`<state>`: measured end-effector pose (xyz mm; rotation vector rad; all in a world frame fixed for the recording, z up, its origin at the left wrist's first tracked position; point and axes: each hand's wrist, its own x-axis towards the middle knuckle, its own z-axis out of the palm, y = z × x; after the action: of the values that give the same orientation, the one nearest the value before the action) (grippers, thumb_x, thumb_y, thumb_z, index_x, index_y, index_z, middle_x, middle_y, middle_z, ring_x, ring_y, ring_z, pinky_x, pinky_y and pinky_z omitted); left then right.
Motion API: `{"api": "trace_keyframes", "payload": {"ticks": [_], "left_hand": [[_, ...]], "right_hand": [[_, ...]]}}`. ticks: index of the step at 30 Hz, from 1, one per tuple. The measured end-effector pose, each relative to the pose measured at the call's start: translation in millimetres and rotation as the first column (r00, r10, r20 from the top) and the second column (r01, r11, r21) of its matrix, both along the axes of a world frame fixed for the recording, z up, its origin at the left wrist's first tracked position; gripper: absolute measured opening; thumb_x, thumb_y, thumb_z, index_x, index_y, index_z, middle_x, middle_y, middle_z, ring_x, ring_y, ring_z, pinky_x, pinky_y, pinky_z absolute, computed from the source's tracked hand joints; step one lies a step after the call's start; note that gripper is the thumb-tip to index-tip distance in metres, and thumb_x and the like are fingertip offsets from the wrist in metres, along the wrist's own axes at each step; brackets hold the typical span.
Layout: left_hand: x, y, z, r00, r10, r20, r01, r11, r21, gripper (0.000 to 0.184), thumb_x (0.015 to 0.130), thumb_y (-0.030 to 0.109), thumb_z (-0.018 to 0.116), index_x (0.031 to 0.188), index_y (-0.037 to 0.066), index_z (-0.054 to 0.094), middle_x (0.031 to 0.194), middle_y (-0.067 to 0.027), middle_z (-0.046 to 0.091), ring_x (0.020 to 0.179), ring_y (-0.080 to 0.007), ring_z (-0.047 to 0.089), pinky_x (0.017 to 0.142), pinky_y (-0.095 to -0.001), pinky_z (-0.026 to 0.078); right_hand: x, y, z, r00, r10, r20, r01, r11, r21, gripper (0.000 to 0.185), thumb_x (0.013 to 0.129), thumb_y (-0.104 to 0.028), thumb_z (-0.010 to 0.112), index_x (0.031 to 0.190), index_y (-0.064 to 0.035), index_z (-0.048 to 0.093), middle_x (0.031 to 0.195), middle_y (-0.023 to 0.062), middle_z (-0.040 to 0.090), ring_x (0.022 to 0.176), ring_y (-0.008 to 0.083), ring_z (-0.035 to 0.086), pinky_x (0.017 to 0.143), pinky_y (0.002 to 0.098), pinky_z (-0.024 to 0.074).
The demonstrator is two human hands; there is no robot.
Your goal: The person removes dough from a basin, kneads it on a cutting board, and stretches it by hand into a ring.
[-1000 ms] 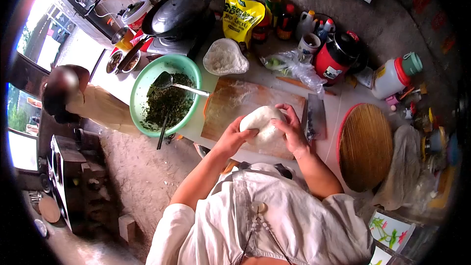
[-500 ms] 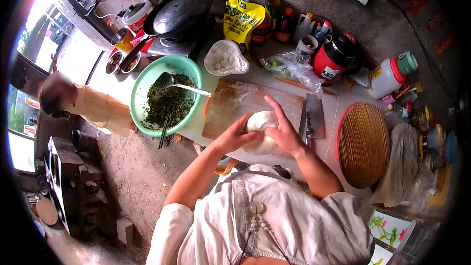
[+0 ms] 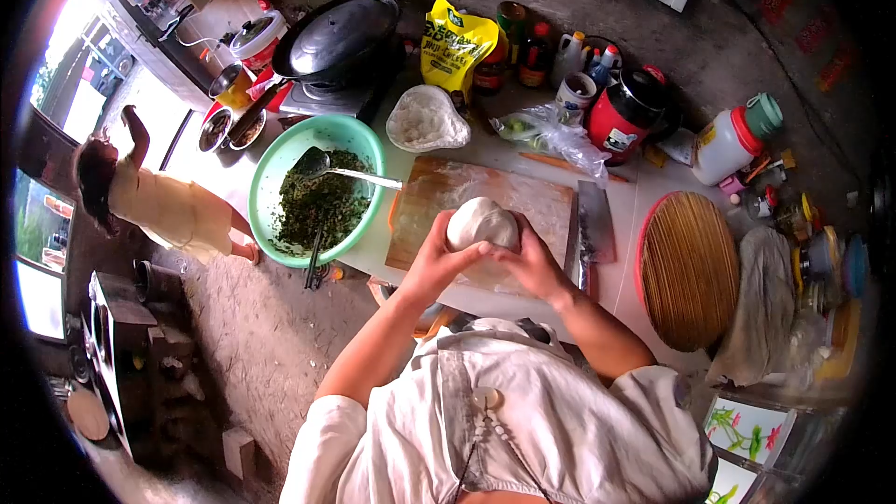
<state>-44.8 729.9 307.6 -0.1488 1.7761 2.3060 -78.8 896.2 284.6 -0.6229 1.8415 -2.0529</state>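
Note:
A smooth white ball of dough (image 3: pixel 483 224) is held between my two hands above a floured wooden board (image 3: pixel 420 189). My left hand (image 3: pixel 442 257) wraps its left side, and my right hand (image 3: pixel 534 261) closes round its right side, with both thumbs meeting at the near side. Right of the board lies a cleaver (image 3: pixel 595 224). Left of it, a green basin (image 3: pixel 369 145) holds a dark green chopped mixture (image 3: pixel 322 201) with a ladle and chopsticks. A bowl of white flour (image 3: pixel 425 119) stands behind the board.
A round slatted tray (image 3: pixel 689 271) lies at the right beside a grey cloth (image 3: pixel 761 308). Along the back are a lidded wok (image 3: pixel 341 37), a yellow bag (image 3: pixel 455 47), bottles, a plastic bag (image 3: pixel 555 135) and a red kettle (image 3: pixel 635 112). Another person (image 3: pixel 168 201) stands at the left.
My hands have turned the dough and now cup it from both sides, with my right fingers no longer raised. The other person has an arm raised and stands farther from the basin.

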Motion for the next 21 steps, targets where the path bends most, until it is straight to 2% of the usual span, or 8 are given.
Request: {"api": "trace_keyframes", "payload": {"ticks": [1,5,8,12,15,18,20,21], "left_hand": [[-1,0,-1,1.000,0.002,-0.002,-0.002,1.000,0.000,0.054,0.075,0.007,0.062,0.123,0.004,0.037,0.110,-0.0048,0.051,0.099,-0.0141,0.051,0.086,-0.0278,0.041],[0,-4,-8,0.997,-0.038,-0.070,0.043,0.996,0.083,0.048,0.074,0.008,0.064,0.116,0.001,0.043,0.102,-0.0038,0.056,0.092,-0.0110,0.053,0.082,-0.0263,0.043],[6,-7,-5,0.994,-0.097,-0.056,0.103,0.987,0.121,0.044,0.074,0.006,0.061,0.114,-0.001,0.045,0.100,-0.0032,0.057,0.090,-0.0096,0.053,0.082,-0.0253,0.043],[14,-20,-6,0.954,-0.287,0.083,0.289,0.957,-0.007,0.047,0.074,0.008,0.063,0.117,0.002,0.045,0.099,-0.0032,0.056,0.091,-0.0098,0.052,0.083,-0.0247,0.040],[16,-22,-2,0.964,-0.263,0.045,0.266,0.960,-0.091,0.053,0.073,0.008,0.064,0.120,0.004,0.041,0.102,-0.0045,0.054,0.095,-0.0106,0.050,0.084,-0.0251,0.040],[14,-20,17,0.979,-0.142,-0.147,0.158,0.982,0.107,0.057,0.072,0.005,0.063,0.122,0.003,0.037,0.107,-0.0062,0.051,0.100,-0.0112,0.048,0.085,-0.0255,0.040],[8,-24,21,0.928,-0.336,-0.161,0.322,0.940,-0.110,0.054,0.074,0.003,0.061,0.121,0.003,0.035,0.109,-0.0076,0.050,0.100,-0.0116,0.047,0.085,-0.0255,0.040],[7,-25,19,0.927,-0.337,-0.164,0.322,0.940,-0.110,0.054,0.074,0.003,0.061,0.121,0.003,0.035,0.109,-0.0076,0.050,0.100,-0.0116,0.047,0.085,-0.0255,0.040]], "right_hand": [[4,-2,9,0.998,-0.066,-0.007,0.067,0.983,0.170,0.046,0.077,-0.011,0.059,0.117,-0.0004,0.037,0.108,0.0084,0.050,0.100,0.0164,0.047,0.089,0.0297,0.0368],[11,-7,17,0.974,-0.172,-0.150,0.203,0.952,0.227,0.038,0.074,-0.005,0.053,0.110,-0.0003,0.042,0.098,0.0074,0.053,0.094,0.0153,0.050,0.085,0.0294,0.0396],[3,-2,21,0.977,-0.196,-0.090,0.203,0.976,0.078,0.035,0.072,-0.006,0.051,0.106,0.0005,0.045,0.090,0.0055,0.054,0.088,0.0135,0.051,0.080,0.0273,0.0412],[1,-1,25,0.978,-0.193,0.083,0.196,0.980,-0.027,0.033,0.071,-0.004,0.048,0.104,-0.0017,0.047,0.091,0.0030,0.052,0.082,0.0076,0.048,0.073,0.0203,0.0394],[-1,2,29,0.987,0.042,0.155,-0.035,0.998,-0.042,0.049,0.070,-0.003,0.053,0.117,-0.0064,0.039,0.098,0.0031,0.050,0.089,0.0093,0.047,0.079,0.0230,0.0387],[1,-1,61,0.954,0.251,0.164,-0.245,0.968,-0.054,0.063,0.070,-0.001,0.056,0.126,-0.0083,0.030,0.100,0.0036,0.049,0.092,0.0113,0.048,0.082,0.0244,0.0388],[2,-2,66,0.935,0.289,0.204,-0.285,0.957,-0.050,0.073,0.069,0.000,0.061,0.131,-0.0096,0.023,0.103,0.0045,0.048,0.095,0.0132,0.048,0.085,0.0262,0.0381],[2,-2,63,0.963,0.238,0.126,-0.241,0.970,0.008,0.076,0.069,-0.001,0.063,0.132,-0.0100,0.022,0.105,0.0061,0.048,0.098,0.0141,0.047,0.086,0.0274,0.0382]]}}
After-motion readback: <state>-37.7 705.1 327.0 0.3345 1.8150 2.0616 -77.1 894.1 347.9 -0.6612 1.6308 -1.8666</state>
